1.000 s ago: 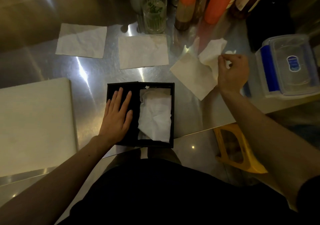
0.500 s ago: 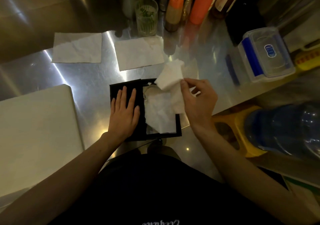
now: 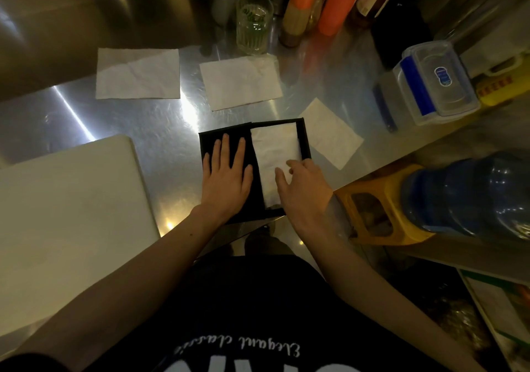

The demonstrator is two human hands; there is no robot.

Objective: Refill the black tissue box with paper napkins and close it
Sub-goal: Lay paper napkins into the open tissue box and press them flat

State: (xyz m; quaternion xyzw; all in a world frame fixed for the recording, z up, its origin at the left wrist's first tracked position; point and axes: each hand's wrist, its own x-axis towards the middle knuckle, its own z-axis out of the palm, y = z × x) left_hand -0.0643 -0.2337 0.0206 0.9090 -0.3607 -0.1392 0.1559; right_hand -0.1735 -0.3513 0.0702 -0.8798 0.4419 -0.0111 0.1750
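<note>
Napkins [image 3: 274, 153] lie stacked in the open right half of the black tissue box [image 3: 305, 139] at the near edge of the steel counter [image 3: 129, 119]. My left hand [image 3: 226, 176] rests flat and open on the box's left part, gripping nothing. My right hand [image 3: 304, 191] presses spread fingertips on the top napkin's near end, pinching nothing. Paper this thin is light, limp and easily creased, so I judge the next loose napkin [image 3: 329, 133], just right of the box, is best lifted by an edge.
</note>
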